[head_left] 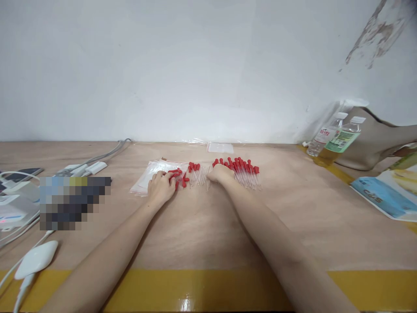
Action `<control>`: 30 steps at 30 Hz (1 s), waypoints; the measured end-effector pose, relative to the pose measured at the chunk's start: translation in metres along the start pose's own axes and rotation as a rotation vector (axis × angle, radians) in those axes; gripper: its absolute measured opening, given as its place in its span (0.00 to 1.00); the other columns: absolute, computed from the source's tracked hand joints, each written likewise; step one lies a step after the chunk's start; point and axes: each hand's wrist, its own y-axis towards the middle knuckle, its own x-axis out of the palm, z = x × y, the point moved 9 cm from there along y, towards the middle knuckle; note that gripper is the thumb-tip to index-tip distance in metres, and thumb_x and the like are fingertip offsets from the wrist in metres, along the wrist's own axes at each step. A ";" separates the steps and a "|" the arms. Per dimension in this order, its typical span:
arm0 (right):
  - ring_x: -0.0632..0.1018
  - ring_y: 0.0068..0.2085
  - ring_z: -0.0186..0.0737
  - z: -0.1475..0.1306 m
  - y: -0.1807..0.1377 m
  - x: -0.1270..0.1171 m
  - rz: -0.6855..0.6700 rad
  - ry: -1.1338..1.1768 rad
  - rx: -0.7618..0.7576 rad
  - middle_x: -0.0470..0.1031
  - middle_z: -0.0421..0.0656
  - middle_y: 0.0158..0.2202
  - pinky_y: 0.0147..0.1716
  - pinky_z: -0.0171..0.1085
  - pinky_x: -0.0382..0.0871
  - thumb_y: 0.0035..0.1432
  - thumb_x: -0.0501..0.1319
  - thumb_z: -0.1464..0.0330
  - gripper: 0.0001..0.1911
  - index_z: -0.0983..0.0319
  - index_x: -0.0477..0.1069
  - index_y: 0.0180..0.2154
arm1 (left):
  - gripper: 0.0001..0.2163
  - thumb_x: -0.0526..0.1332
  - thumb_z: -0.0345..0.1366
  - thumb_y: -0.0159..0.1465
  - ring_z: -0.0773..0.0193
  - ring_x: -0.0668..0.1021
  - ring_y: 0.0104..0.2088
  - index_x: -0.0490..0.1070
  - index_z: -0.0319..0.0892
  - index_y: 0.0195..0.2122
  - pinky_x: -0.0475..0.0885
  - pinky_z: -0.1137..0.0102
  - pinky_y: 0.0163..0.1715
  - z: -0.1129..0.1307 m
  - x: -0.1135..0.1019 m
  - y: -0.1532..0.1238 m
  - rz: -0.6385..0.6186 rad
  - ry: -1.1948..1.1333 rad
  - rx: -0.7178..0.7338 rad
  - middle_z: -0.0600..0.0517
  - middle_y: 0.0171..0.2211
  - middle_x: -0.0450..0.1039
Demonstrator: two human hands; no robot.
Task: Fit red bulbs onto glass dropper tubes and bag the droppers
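Note:
Several small clear droppers with red rubber bulbs (pixel 243 170) lie in a row on the wooden table (pixel 202 226). My left hand (pixel 160 188) is curled over a few red-bulbed droppers (pixel 177 176) beside a stack of clear plastic bags (pixel 153 170). My right hand (pixel 220 174) rests with fingers bent at the left end of the bigger pile, touching the droppers. A smaller group of droppers (pixel 194 173) lies between the two hands. What each hand's fingers enclose is hidden.
Two plastic bottles (pixel 335 137) lean at the back right near a printed sheet (pixel 384 193). Cables, a white adapter (pixel 94 167) and a white mouse-like device (pixel 36 258) lie at the left. Yellow tape (pixel 208 289) marks the table's front edge. A white wall stands behind.

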 end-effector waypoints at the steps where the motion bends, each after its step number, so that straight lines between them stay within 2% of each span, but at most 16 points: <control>1: 0.73 0.42 0.50 0.000 0.000 0.000 -0.002 0.003 0.001 0.73 0.51 0.39 0.37 0.43 0.64 0.44 0.59 0.66 0.16 0.63 0.71 0.37 | 0.14 0.50 0.38 0.59 0.52 0.69 0.43 0.71 0.47 0.41 0.64 0.62 0.40 -0.002 0.003 0.001 -0.018 -0.020 -0.004 0.46 0.41 0.67; 6: 0.74 0.40 0.51 0.000 -0.006 -0.004 -0.018 0.022 -0.021 0.73 0.53 0.38 0.34 0.43 0.64 0.46 0.57 0.64 0.14 0.65 0.70 0.35 | 0.10 0.51 0.35 0.56 0.56 0.72 0.38 0.70 0.43 0.35 0.66 0.65 0.38 -0.009 0.007 0.006 -0.038 -0.113 -0.029 0.47 0.36 0.68; 12: 0.74 0.36 0.44 0.007 -0.037 -0.026 0.041 0.078 -0.178 0.73 0.52 0.34 0.31 0.37 0.63 0.54 0.50 0.65 0.12 0.66 0.66 0.33 | 0.09 0.55 0.36 0.54 0.59 0.74 0.33 0.68 0.42 0.35 0.68 0.67 0.35 -0.014 0.006 0.009 -0.037 -0.187 -0.064 0.49 0.32 0.70; 14: 0.73 0.34 0.41 0.016 -0.052 -0.031 0.095 0.100 -0.263 0.72 0.50 0.34 0.30 0.35 0.62 0.56 0.48 0.67 0.11 0.65 0.63 0.36 | 0.09 0.55 0.37 0.55 0.58 0.74 0.33 0.69 0.42 0.36 0.68 0.65 0.35 -0.016 0.007 0.009 -0.037 -0.179 -0.067 0.49 0.31 0.69; 16: 0.72 0.29 0.38 0.019 -0.070 -0.037 0.167 0.164 -0.457 0.72 0.47 0.30 0.27 0.34 0.61 0.58 0.46 0.68 0.10 0.65 0.61 0.38 | 0.10 0.55 0.37 0.56 0.57 0.74 0.33 0.70 0.42 0.37 0.68 0.64 0.36 -0.016 0.007 0.009 -0.026 -0.177 -0.061 0.47 0.32 0.68; 20: 0.73 0.30 0.38 0.034 -0.100 -0.038 0.263 0.241 -0.674 0.72 0.44 0.31 0.30 0.34 0.63 0.58 0.46 0.70 0.12 0.63 0.60 0.44 | 0.11 0.53 0.35 0.58 0.56 0.72 0.36 0.71 0.40 0.38 0.68 0.61 0.38 -0.010 -0.008 0.005 0.118 -0.247 -0.018 0.44 0.37 0.64; 22: 0.73 0.35 0.39 0.039 -0.111 -0.035 0.321 0.240 -0.738 0.73 0.45 0.35 0.33 0.35 0.63 0.59 0.47 0.70 0.13 0.62 0.62 0.46 | 0.10 0.52 0.34 0.60 0.57 0.71 0.40 0.71 0.40 0.37 0.68 0.62 0.41 0.006 -0.018 -0.002 0.190 -0.308 0.059 0.44 0.39 0.63; 24: 0.73 0.38 0.39 0.040 -0.121 -0.033 0.380 0.248 -0.799 0.73 0.45 0.38 0.36 0.36 0.63 0.59 0.48 0.71 0.13 0.61 0.65 0.44 | 0.09 0.52 0.34 0.60 0.59 0.71 0.41 0.71 0.40 0.36 0.67 0.64 0.42 0.033 -0.025 -0.016 0.220 -0.416 0.201 0.45 0.39 0.63; 27: 0.72 0.34 0.37 0.040 -0.130 -0.026 0.431 0.248 -0.820 0.73 0.44 0.34 0.35 0.37 0.61 0.58 0.49 0.71 0.10 0.61 0.67 0.38 | 0.08 0.52 0.34 0.60 0.61 0.70 0.40 0.69 0.41 0.37 0.66 0.65 0.43 0.082 -0.021 -0.043 0.100 -0.535 0.433 0.49 0.36 0.67; 30: 0.71 0.29 0.34 0.040 -0.133 -0.022 0.448 0.233 -0.798 0.72 0.41 0.29 0.35 0.38 0.58 0.58 0.51 0.69 0.08 0.61 0.68 0.35 | 0.06 0.53 0.34 0.61 0.65 0.72 0.32 0.68 0.41 0.36 0.67 0.70 0.34 0.110 -0.009 -0.062 -0.048 -0.615 0.472 0.52 0.31 0.69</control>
